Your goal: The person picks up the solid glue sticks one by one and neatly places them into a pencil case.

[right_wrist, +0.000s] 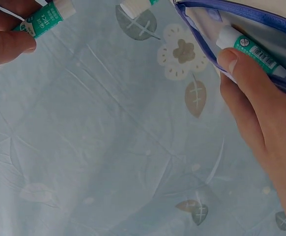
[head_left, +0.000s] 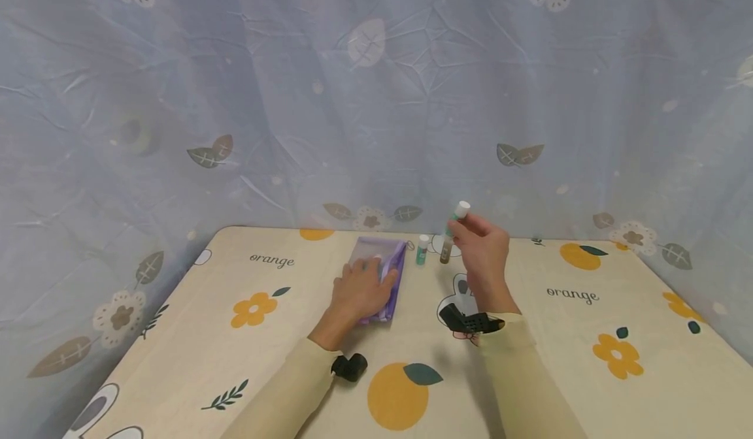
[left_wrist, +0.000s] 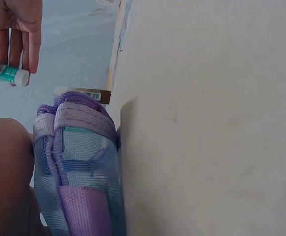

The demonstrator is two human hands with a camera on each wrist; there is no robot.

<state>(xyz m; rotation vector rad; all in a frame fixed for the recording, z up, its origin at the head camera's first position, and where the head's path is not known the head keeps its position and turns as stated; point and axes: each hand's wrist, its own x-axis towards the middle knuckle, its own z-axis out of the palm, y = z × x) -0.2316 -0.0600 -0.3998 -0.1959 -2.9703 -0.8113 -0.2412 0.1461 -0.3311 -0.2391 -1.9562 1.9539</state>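
My right hand [head_left: 485,249] pinches a green glue stick [right_wrist: 43,20] with a white cap, held up above the table's far side. My left hand [head_left: 363,289] is on a purple mesh pouch [head_left: 367,246], gripping its edge at the unzipped mouth in the right wrist view. Just inside that mouth, beside a left fingertip, lies another green glue stick [right_wrist: 256,53]. Right of the pouch a further green glue stick [head_left: 421,254] stands upright. Next to it, below the raised one, stands a brown tube [head_left: 446,251] with a barcode label, seen sideways in the left wrist view.
A cream cloth [head_left: 265,354] printed with oranges and flowers covers the table. Behind its far edge hangs a grey-blue patterned curtain [head_left: 376,119]. A small loop [head_left: 410,245] sticks out at the pouch's far right corner.
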